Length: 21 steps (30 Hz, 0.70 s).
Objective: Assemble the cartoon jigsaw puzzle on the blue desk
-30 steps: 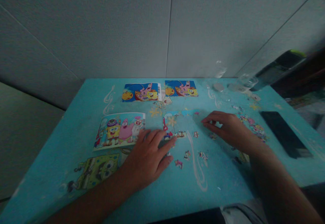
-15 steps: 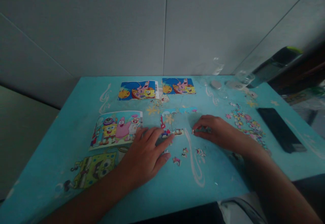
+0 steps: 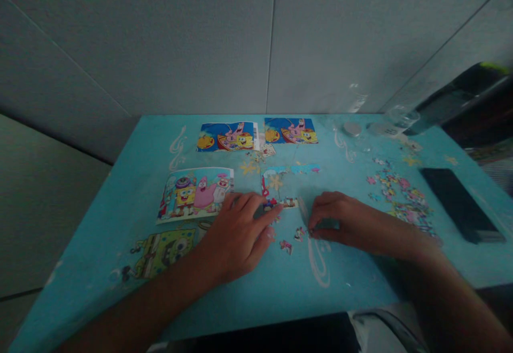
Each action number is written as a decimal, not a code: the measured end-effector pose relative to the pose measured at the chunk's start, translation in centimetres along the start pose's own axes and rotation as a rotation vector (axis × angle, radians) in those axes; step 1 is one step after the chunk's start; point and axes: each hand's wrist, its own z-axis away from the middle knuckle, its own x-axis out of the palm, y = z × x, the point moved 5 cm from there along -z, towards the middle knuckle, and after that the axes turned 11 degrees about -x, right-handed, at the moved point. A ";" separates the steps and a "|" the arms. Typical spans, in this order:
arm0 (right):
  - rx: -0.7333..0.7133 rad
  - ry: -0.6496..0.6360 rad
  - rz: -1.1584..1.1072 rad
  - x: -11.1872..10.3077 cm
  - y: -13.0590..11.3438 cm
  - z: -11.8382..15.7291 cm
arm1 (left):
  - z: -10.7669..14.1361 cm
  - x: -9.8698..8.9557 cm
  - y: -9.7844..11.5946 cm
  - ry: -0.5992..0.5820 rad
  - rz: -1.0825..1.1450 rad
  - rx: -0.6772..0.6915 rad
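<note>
A partly joined jigsaw frame (image 3: 291, 202) lies on the blue table, with a top strip, a left side and a bottom row. My left hand (image 3: 238, 233) rests open beside it, fingers spread, the index fingertip touching the bottom row. To the right of that row, my right hand (image 3: 334, 217) is closed in a pinch low over the table, with a small puzzle piece (image 3: 311, 232) at its fingertips, partly hidden. Loose pieces lie between the hands, among them a pinkish puzzle piece (image 3: 286, 246) and a puzzle piece (image 3: 299, 234) near my right fingertips.
A cartoon picture card (image 3: 196, 195) lies left of the frame; two blue picture cards (image 3: 228, 136) lie behind. At right are a heap of puzzle pieces (image 3: 404, 193) and a black phone-like slab (image 3: 460, 203). A clear jar (image 3: 401, 120) and a round lid (image 3: 352, 128) sit at the back.
My right hand has come nearer to me, from beside the bottom row to the loose pieces. My left hand stays by the frame. The whole view has shifted slightly.
</note>
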 end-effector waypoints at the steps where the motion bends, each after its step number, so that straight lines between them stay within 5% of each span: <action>1: -0.006 0.007 0.000 0.0 0.0 -0.1 | 0.0 -0.1 -0.1 -0.004 0.018 0.001; 14: -0.048 0.130 0.025 -0.5 -0.1 -0.5 | 0.5 -1.5 -2.2 0.126 0.421 -0.035; 21: 0.223 0.311 0.149 -4.6 2.4 2.5 | 1.4 -2.9 -2.6 0.271 0.295 0.062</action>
